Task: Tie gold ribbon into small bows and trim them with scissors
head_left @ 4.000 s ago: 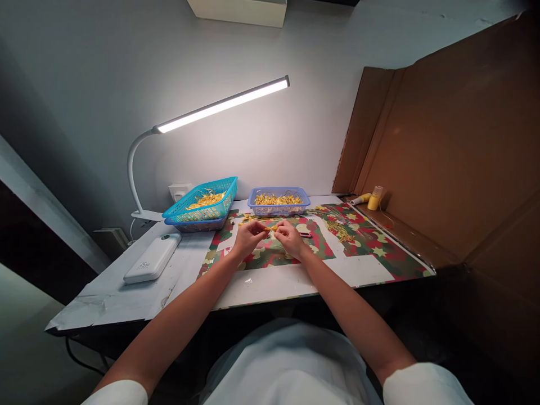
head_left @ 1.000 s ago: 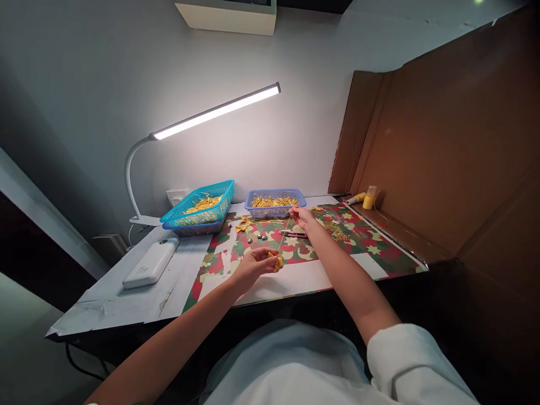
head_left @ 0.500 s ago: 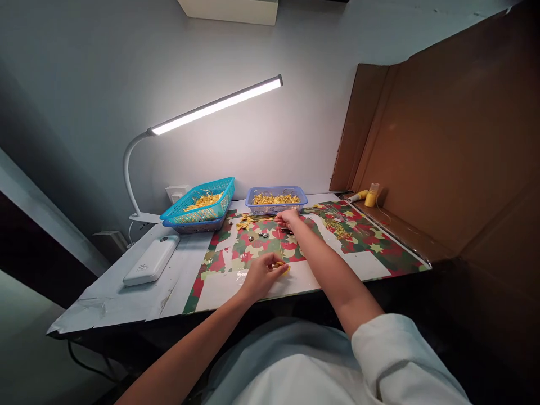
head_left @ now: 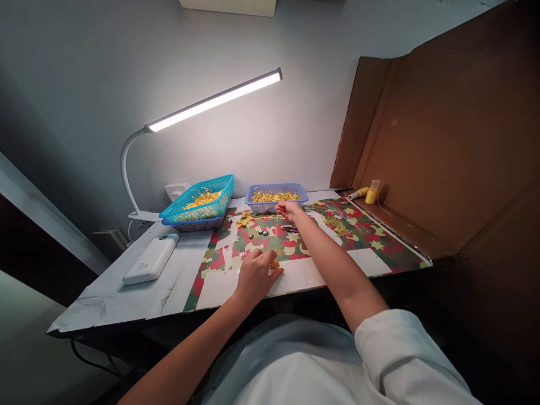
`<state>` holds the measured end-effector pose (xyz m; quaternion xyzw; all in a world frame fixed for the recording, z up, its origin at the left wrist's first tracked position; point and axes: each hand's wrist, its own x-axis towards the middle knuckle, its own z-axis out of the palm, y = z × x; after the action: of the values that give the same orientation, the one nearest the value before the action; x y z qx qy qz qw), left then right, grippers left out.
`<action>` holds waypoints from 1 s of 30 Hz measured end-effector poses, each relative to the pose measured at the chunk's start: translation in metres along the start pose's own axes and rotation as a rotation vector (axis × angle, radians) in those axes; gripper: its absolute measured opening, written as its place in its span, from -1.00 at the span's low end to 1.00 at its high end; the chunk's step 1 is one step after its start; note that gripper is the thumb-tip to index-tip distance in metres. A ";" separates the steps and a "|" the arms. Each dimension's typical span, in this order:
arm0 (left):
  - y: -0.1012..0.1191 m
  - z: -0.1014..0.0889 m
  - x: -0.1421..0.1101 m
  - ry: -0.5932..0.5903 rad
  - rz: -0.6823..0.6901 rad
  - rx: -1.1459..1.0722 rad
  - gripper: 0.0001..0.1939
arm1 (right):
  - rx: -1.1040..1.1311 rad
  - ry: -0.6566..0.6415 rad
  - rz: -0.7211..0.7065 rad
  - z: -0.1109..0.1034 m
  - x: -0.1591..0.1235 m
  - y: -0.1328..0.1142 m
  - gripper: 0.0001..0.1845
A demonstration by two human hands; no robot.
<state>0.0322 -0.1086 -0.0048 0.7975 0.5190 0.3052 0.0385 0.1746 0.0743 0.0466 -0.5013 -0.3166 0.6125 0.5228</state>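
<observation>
My left hand [head_left: 254,274] rests near the table's front edge with its fingers closed on a small yellow bow piece [head_left: 275,264]. A thin yellow thread [head_left: 276,236] runs taut from that piece up to my right hand [head_left: 288,210], which pinches its far end just in front of the purple basket [head_left: 276,197] of yellow pieces. Small scissors [head_left: 290,228] lie on the patterned mat [head_left: 367,236] just below my right hand.
A turquoise basket [head_left: 198,203] of yellow pieces stands at the back left, a white power bank [head_left: 151,258] to the left. A lit desk lamp [head_left: 211,101] hangs overhead. Yellow thread spools [head_left: 370,193] sit by the cardboard wall [head_left: 442,129] at the right. Small beads [head_left: 261,233] lie on the mat.
From hands held together at mid-table, my right hand has pulled the thread away towards the purple basket. My left hand has dropped to the front edge with the yellow piece.
</observation>
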 end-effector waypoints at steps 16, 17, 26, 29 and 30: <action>-0.003 0.008 0.013 -0.193 -0.417 -0.929 -0.85 | -0.071 0.020 -0.010 -0.003 -0.002 -0.010 -0.81; -0.004 0.008 0.013 -0.186 -0.359 -0.870 -0.88 | -0.086 0.022 -0.005 -0.002 -0.001 -0.008 -0.80; -0.008 0.003 0.011 -0.085 0.154 -0.235 -0.66 | -0.185 0.023 0.006 0.009 0.008 0.013 -0.80; -0.006 0.002 0.011 -0.161 0.273 -0.216 -0.69 | -0.214 0.030 0.001 0.009 0.012 0.016 -0.78; -0.005 0.002 0.010 -0.194 0.291 -0.238 -0.72 | -0.223 0.036 0.000 0.009 0.013 0.016 -0.78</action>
<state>0.0321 -0.0968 -0.0038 0.8794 0.3526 0.2885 0.1380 0.1614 0.0840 0.0305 -0.5671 -0.3734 0.5645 0.4694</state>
